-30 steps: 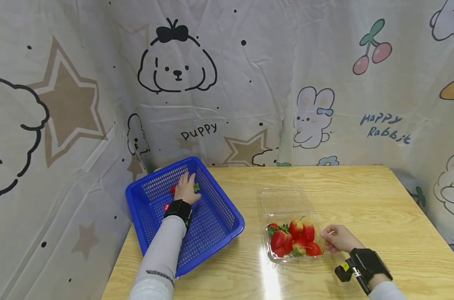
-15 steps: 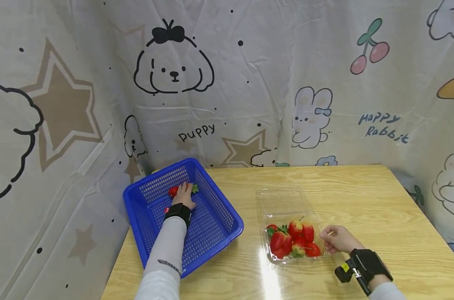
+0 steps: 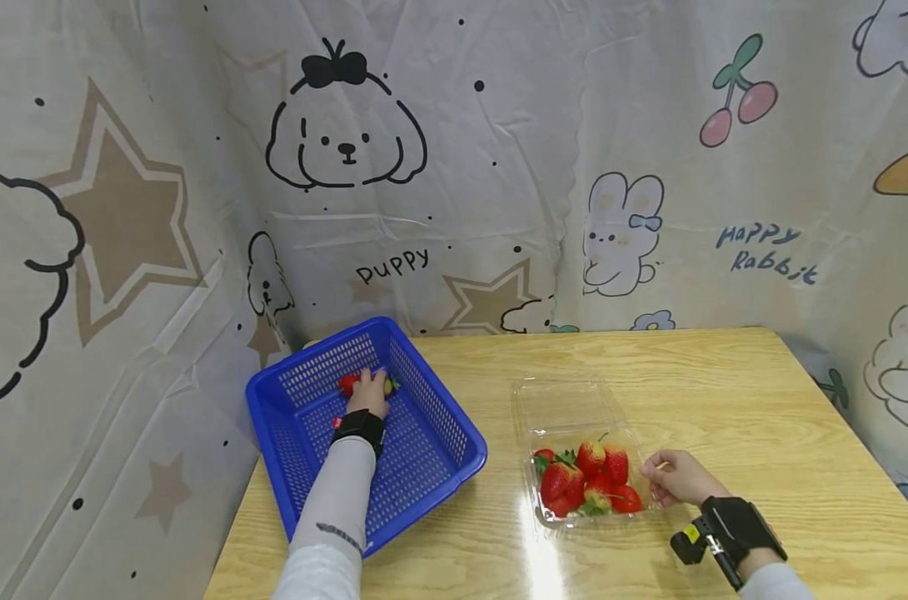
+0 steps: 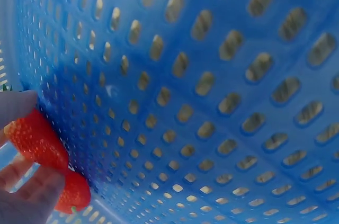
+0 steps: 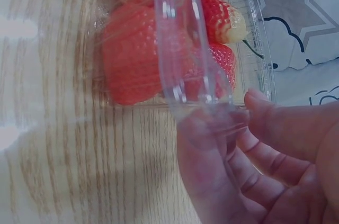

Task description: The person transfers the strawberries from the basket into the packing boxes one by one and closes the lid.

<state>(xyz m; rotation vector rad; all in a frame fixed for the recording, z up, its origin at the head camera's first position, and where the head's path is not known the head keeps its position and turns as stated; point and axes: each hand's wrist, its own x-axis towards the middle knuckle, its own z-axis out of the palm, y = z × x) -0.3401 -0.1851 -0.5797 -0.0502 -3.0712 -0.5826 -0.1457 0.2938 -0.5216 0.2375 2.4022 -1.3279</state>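
Observation:
Inside the blue plastic basket point(image 3: 409, 471), at its far end, my left hand point(image 3: 368, 395) pinches a red strawberry point(image 4: 37, 136) between thumb and fingers. Another red fruit point(image 4: 75, 191) with a small green stem tip lies against it on the basket floor. On the right, my right hand point(image 3: 679, 477) grips the edge of a clear plastic clamshell box point(image 3: 566, 404) between thumb and forefinger. The box lies with its lid folded back, and several red strawberries point(image 3: 562, 481) fill its near half. The left palm is hidden from the head view.
A small red piece point(image 3: 337, 422) shows in the basket beside the left wrist. Both basket and box stand on a wooden table point(image 3: 761, 417). A printed cloth point(image 3: 499, 167) hangs behind and to the left, close to the basket.
My left hand has lowered slightly onto the strawberry in the basket, and its fingers have closed in around it. My right hand stays on the box edge. The head view shifted slightly.

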